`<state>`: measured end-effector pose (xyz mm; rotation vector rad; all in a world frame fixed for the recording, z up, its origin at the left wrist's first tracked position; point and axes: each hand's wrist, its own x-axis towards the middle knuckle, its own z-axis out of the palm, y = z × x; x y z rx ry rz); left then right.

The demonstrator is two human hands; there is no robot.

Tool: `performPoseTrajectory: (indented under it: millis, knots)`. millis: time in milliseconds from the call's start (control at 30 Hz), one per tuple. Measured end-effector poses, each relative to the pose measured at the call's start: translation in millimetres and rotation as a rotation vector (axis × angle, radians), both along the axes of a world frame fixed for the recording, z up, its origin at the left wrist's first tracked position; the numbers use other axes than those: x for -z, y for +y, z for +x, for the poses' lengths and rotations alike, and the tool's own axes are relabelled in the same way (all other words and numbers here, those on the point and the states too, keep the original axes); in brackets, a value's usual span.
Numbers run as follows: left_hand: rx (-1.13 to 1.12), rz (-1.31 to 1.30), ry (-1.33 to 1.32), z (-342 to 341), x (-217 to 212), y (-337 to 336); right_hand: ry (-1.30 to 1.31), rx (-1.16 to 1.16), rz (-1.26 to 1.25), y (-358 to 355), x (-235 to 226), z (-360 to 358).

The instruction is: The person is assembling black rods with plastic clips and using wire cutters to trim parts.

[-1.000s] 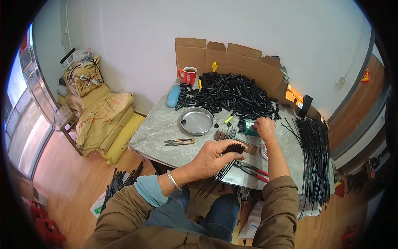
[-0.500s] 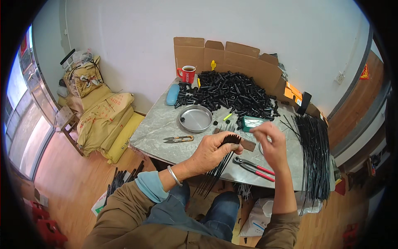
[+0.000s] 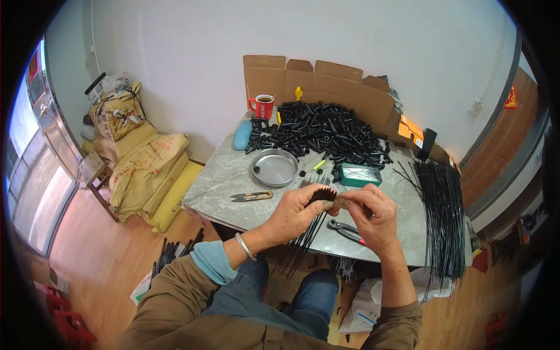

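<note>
My left hand (image 3: 294,211) is closed round a fanned bunch of thin black rods (image 3: 322,196); their even ends stick up above the thumb and the long shafts hang below the fist. The fingers of my right hand (image 3: 376,214) are pinched at the right end of that fan, and whatever sits between the fingertips is too small to make out. Under the right wrist lie end-cutting pincers (image 3: 345,229) with red handles, partly covered. Just beyond the hands stands a green box (image 3: 360,175) with thin, pale needle-like pieces in it.
A round metal tray (image 3: 274,169) and thread snips (image 3: 252,196) lie to the left. Behind is a heap of black plastic parts (image 3: 329,131) against cardboard (image 3: 344,87), beside a red mug (image 3: 263,107) and blue case (image 3: 243,135). Long black rods (image 3: 440,216) overhang the right edge.
My right hand has come down and left from above the table to the fan's right end, its fingers pinched there. My left hand stays nearly in place with the rods.
</note>
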<state>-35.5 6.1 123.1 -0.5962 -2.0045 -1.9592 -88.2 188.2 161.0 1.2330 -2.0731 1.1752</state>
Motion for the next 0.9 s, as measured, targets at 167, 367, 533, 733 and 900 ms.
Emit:
performPoseTrajectory:
  millis: [167, 367, 533, 733, 900]
  knots:
    - [-0.004, 0.001, -0.009, 2, -2, 1, 0.04, -0.008, 0.018, -1, -3, 1]
    - [0.035, -0.021, -0.039, 0, -4, 1, 0.192, 0.028, 0.073, 0, -9, 2]
    - [0.117, 0.016, -0.079, -2, -2, -1, -0.005, -0.014, -0.007, 1, -8, 7]
    - [0.126, -0.003, -0.103, 0, -6, -3, 0.031, -0.016, 0.081, 3, -16, 7]
    - [0.153, -0.071, -0.115, -3, -8, -8, 0.0, -0.051, 0.042, 0, -14, 7]
